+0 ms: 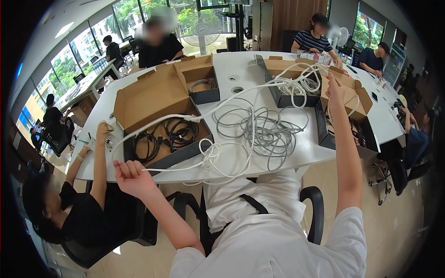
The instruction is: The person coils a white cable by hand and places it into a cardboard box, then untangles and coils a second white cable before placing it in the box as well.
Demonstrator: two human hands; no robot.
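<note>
My left hand (133, 177), fingers curled, grips a white cable (218, 107) near the table's front left edge. That cable runs slantwise across the table up to my right hand (334, 91), which is raised at the right with its fingers closed on it. Below the left stretch, a small white coil (211, 156) hangs in the cable's loose loops. A loose tangle of grey cable (273, 132) lies on the tabletop between my hands. Just left of my right hand, a cardboard box (282, 99) holds bundled white cable (301, 85).
A large open box (153, 99) with coiled black cables (181, 133) stands at the left. Behind it, a smaller box (204, 96) holds a grey cable. Another box (328, 132) with dark cables is at the right. A person (88, 194) works close at my left; others sit around the table (232, 65).
</note>
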